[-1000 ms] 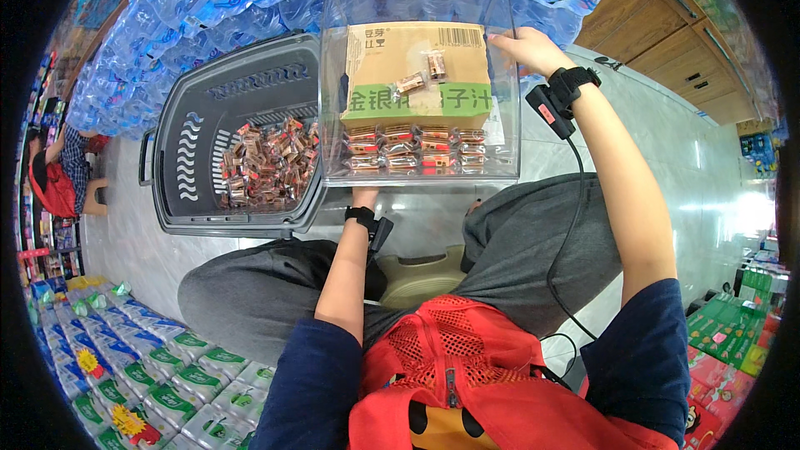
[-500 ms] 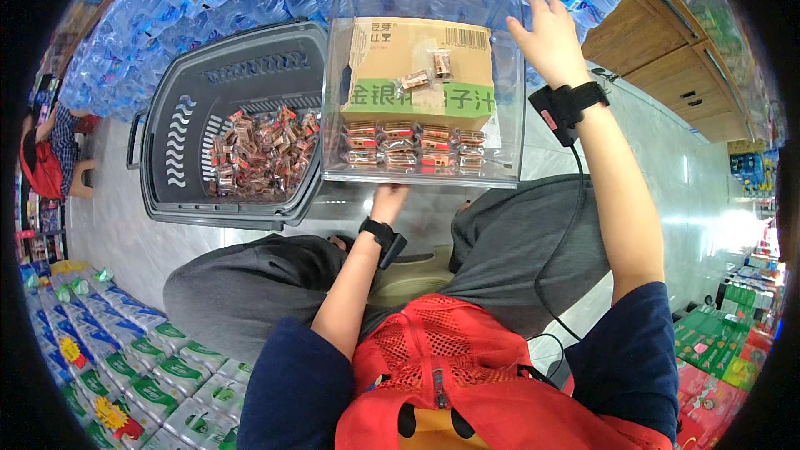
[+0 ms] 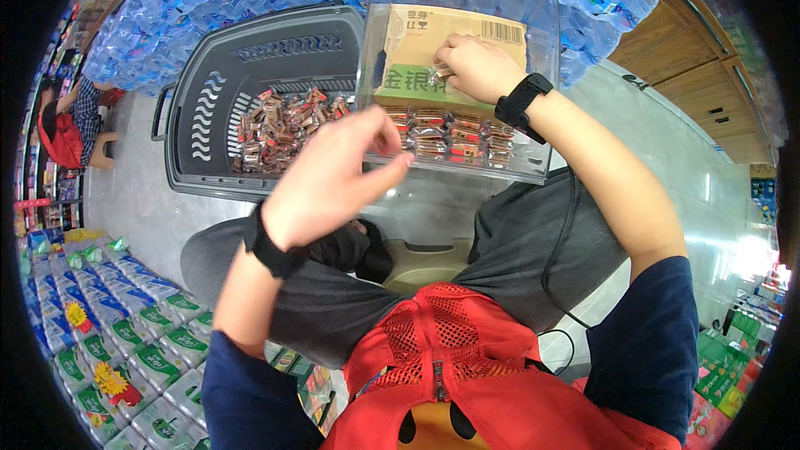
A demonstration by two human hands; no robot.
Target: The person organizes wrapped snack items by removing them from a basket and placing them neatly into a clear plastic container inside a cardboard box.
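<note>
Many glossy packets (image 3: 467, 135), transparent box (image 3: 537, 154).

Right hand (image 3: 482, 68) pinching wrapped snack (image 3: 439, 74) | left hand (image 3: 333, 173) by clear box (image 3: 530, 150) | grey basket (image 3: 250, 75) beside

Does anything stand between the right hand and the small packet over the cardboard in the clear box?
Nothing visible does: the right hand is over the cardboard, its fingertips right at the packet.

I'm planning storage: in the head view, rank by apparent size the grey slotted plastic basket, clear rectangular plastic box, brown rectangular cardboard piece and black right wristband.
1. Basket and box: too alike to rank
2. Cardboard piece
3. Right wristband
</note>
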